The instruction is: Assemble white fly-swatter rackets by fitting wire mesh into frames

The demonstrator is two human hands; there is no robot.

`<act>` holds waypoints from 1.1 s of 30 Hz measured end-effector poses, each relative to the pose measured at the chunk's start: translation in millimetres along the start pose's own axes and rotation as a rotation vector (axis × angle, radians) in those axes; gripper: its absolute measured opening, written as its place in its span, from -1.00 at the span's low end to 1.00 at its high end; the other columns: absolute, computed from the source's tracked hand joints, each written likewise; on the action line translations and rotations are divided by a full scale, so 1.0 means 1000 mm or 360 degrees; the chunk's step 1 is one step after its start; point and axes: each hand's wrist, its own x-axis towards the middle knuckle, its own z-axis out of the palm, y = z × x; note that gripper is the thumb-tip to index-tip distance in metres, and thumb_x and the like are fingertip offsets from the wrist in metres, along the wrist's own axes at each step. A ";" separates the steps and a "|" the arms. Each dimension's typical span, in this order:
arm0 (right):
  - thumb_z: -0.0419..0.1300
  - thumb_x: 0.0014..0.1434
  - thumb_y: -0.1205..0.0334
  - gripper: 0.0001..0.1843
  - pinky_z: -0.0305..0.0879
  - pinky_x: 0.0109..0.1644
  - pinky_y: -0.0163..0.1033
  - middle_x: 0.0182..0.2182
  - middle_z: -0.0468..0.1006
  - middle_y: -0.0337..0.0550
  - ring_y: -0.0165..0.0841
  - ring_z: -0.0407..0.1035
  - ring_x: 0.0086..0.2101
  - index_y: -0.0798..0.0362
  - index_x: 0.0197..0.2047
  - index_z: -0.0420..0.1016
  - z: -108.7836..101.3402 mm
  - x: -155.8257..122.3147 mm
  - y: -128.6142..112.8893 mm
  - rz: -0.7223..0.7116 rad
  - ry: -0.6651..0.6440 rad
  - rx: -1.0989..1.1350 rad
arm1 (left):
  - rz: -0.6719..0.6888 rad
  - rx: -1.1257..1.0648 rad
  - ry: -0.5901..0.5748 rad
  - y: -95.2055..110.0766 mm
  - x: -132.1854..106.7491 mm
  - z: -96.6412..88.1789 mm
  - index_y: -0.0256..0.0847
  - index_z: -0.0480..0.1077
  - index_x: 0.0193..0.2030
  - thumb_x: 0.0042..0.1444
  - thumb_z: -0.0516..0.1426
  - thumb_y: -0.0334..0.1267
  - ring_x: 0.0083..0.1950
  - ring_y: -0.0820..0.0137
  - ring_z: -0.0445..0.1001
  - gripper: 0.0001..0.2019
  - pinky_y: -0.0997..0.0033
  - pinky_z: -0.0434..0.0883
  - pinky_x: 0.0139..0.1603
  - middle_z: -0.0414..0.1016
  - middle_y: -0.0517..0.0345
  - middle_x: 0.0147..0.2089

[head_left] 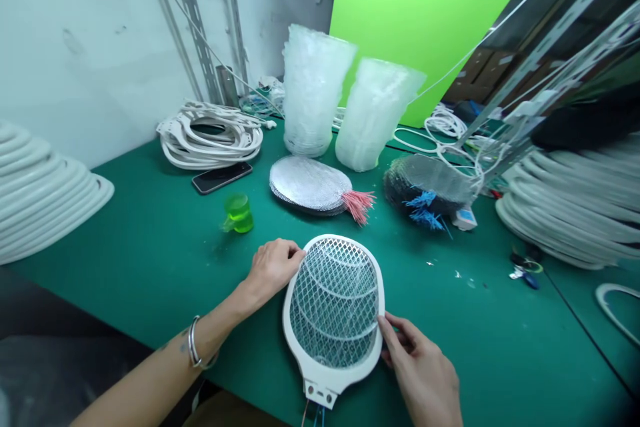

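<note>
Left hand (274, 267): pinching the upper-left rim (287, 320) of the racket (334, 307) between thumb and fingers. Right hand (423, 367): pinching lower right, thumb on top. Got it at the near side of the green table (480, 320), wires (315, 416) poking out the bottom. Best to grip only the rim, press evenly both sides, and keep those wires unsnagged.

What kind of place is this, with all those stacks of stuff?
It looks like a small factory workshop. The clues are the tall stack of white rings, the piled mesh sheets with pinkish-red wires, and the white mesh racket head with loose wires at its bottom end.
</note>
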 end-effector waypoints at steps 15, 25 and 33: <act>-0.11 0.21 -0.26 -0.49 0.26 -0.44 -0.13 -0.39 0.64 -0.13 -0.09 0.50 -0.43 -0.19 -0.22 0.57 -0.001 -0.005 -0.009 -0.0105 0.0200 -0.0648 | -0.0077 0.0454 0.0133 0.010 -0.005 0.011 -0.17 0.47 -0.27 0.28 0.01 -0.11 -0.20 0.18 0.54 -0.73 0.32 0.33 -0.27 0.57 0.04 -0.20; -0.29 0.36 0.06 -0.40 0.34 0.09 0.04 0.26 0.26 0.09 -0.06 0.23 0.19 0.12 0.31 0.20 0.035 0.002 0.012 -0.0956 0.0489 -0.0544 | 0.0273 0.0550 0.0191 0.003 -0.008 0.022 -0.17 0.37 0.06 0.34 -0.05 -0.26 0.12 0.25 0.41 -0.74 0.25 0.31 0.10 0.43 0.04 0.15; -0.16 0.30 -0.21 -0.10 -0.18 0.38 0.13 0.42 -0.43 0.00 -0.14 -0.37 0.36 0.11 0.43 -0.53 0.033 0.011 0.031 -0.1212 0.0008 -0.0658 | 0.1022 0.0334 -0.0547 -0.037 0.002 -0.003 -0.06 -0.36 0.46 0.36 -0.17 0.09 0.49 0.19 -0.37 -0.34 -0.08 -0.50 0.39 -0.35 0.15 0.50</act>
